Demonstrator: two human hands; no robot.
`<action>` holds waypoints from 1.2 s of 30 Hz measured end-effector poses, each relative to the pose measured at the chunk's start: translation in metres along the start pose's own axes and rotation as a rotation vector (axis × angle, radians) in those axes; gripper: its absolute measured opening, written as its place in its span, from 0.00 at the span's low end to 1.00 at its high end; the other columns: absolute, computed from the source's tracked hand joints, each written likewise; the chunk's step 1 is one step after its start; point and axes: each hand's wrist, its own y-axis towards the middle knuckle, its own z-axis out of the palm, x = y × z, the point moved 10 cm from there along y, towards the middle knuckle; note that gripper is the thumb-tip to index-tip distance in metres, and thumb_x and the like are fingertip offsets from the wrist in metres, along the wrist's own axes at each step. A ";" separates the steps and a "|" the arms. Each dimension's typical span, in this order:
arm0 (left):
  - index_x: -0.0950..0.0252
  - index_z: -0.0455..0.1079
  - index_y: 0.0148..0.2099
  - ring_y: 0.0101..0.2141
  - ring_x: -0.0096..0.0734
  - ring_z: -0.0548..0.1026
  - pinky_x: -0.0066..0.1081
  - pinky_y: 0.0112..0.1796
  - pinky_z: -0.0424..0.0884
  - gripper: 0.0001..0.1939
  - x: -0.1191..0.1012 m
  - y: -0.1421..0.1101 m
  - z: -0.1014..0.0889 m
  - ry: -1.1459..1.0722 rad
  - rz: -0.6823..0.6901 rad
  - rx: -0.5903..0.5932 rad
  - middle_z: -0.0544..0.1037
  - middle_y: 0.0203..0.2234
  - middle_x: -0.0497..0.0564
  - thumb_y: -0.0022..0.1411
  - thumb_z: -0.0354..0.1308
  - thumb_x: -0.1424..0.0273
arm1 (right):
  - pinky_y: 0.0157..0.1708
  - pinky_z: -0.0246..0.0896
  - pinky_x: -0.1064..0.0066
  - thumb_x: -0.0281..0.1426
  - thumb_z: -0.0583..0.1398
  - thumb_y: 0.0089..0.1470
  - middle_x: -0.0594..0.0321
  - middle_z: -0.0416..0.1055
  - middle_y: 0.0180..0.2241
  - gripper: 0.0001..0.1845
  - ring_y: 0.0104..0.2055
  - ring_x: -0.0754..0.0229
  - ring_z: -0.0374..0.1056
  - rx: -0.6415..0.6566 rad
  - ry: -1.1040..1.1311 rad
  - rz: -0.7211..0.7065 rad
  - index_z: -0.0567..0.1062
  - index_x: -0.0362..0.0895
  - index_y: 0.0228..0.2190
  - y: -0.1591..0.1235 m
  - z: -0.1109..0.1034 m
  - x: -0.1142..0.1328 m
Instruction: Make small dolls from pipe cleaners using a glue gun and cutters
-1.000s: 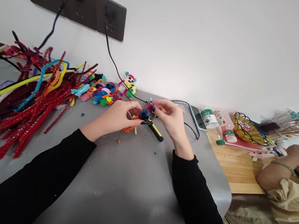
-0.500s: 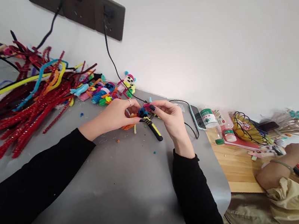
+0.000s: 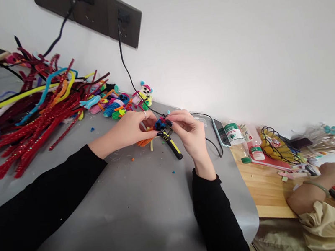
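Between my two hands is a small blue and pink pipe-cleaner figure (image 3: 160, 124). My left hand (image 3: 132, 127) has its thumb and fingers closed around the figure's left side. From the right, my right hand (image 3: 187, 128) pinches at its pink part; the fingertips partly hide it. Just below lies a tool with a yellow and black handle (image 3: 172, 145), its head hidden behind the figure and fingers. Orange pipe-cleaner pieces (image 3: 145, 142) sit beneath my left hand on the grey mat (image 3: 131, 216).
Loose pipe cleaners (image 3: 43, 124) are heaped at left, beside several finished figures (image 3: 116, 104). A black cable (image 3: 129, 74) drops from the wall sockets (image 3: 105, 12). Right are a phone (image 3: 221, 132), a plastic bottle (image 3: 235, 136), a yellow basket (image 3: 277, 144) and a co-worker's arm (image 3: 314, 187).
My right hand's fingers have shifted slightly at the figure, and less of the pink part shows. My left hand keeps its hold; the tool stays in place.
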 end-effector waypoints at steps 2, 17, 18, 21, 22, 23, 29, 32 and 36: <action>0.63 0.76 0.42 0.33 0.37 0.82 0.32 0.36 0.78 0.14 -0.001 0.000 -0.001 0.000 0.003 -0.009 0.84 0.33 0.51 0.57 0.67 0.61 | 0.52 0.75 0.59 0.32 0.67 0.60 0.59 0.78 0.44 0.04 0.51 0.55 0.75 0.015 0.016 -0.015 0.84 0.52 0.35 0.000 0.002 0.001; 0.63 0.76 0.42 0.32 0.37 0.81 0.32 0.35 0.77 0.14 0.003 0.001 -0.001 0.022 -0.008 -0.018 0.85 0.34 0.52 0.57 0.67 0.60 | 0.53 0.72 0.59 0.37 0.64 0.65 0.58 0.79 0.48 0.09 0.53 0.55 0.75 -0.006 -0.099 0.002 0.85 0.53 0.43 -0.001 0.001 -0.004; 0.63 0.76 0.42 0.32 0.36 0.81 0.32 0.35 0.77 0.15 0.004 0.001 -0.001 0.028 -0.008 -0.013 0.85 0.34 0.52 0.57 0.67 0.60 | 0.53 0.72 0.60 0.36 0.65 0.64 0.59 0.79 0.48 0.09 0.52 0.55 0.75 0.004 -0.099 0.008 0.86 0.53 0.42 -0.001 0.003 -0.004; 0.63 0.77 0.43 0.32 0.36 0.82 0.31 0.34 0.76 0.15 0.006 0.001 0.001 0.031 -0.009 0.001 0.85 0.34 0.52 0.58 0.67 0.60 | 0.53 0.73 0.60 0.36 0.65 0.64 0.60 0.79 0.46 0.08 0.50 0.55 0.75 0.016 -0.125 0.027 0.87 0.54 0.41 -0.002 0.005 -0.007; 0.63 0.77 0.43 0.31 0.35 0.82 0.30 0.33 0.76 0.15 0.006 0.001 0.001 0.030 -0.008 0.004 0.85 0.34 0.51 0.58 0.67 0.60 | 0.53 0.73 0.60 0.36 0.66 0.63 0.60 0.80 0.46 0.08 0.50 0.55 0.75 0.016 -0.139 0.028 0.87 0.54 0.41 -0.002 0.005 -0.007; 0.63 0.77 0.43 0.31 0.35 0.82 0.30 0.33 0.76 0.14 0.005 0.001 0.001 0.030 -0.005 0.003 0.85 0.34 0.51 0.58 0.67 0.60 | 0.53 0.73 0.60 0.36 0.66 0.63 0.60 0.80 0.45 0.08 0.50 0.55 0.75 0.014 -0.149 0.027 0.87 0.54 0.41 -0.002 0.005 -0.008; 0.63 0.76 0.43 0.31 0.35 0.81 0.30 0.33 0.75 0.14 0.004 0.001 0.001 0.052 -0.002 0.000 0.84 0.31 0.50 0.58 0.67 0.61 | 0.50 0.74 0.62 0.34 0.67 0.61 0.61 0.80 0.44 0.07 0.48 0.56 0.75 0.017 -0.125 0.003 0.87 0.54 0.39 0.000 0.008 -0.009; 0.63 0.75 0.42 0.31 0.36 0.82 0.31 0.34 0.76 0.13 0.003 0.001 0.000 0.058 -0.001 -0.007 0.84 0.31 0.50 0.58 0.66 0.61 | 0.50 0.74 0.62 0.36 0.66 0.63 0.60 0.81 0.46 0.09 0.49 0.56 0.76 0.011 -0.117 0.018 0.86 0.53 0.42 -0.001 0.007 -0.008; 0.62 0.75 0.40 0.32 0.37 0.82 0.31 0.35 0.77 0.12 0.002 0.001 -0.001 0.052 0.012 -0.026 0.84 0.32 0.51 0.57 0.67 0.61 | 0.53 0.74 0.60 0.39 0.62 0.66 0.58 0.81 0.50 0.14 0.52 0.55 0.76 -0.020 -0.108 0.077 0.84 0.51 0.49 -0.002 0.003 -0.012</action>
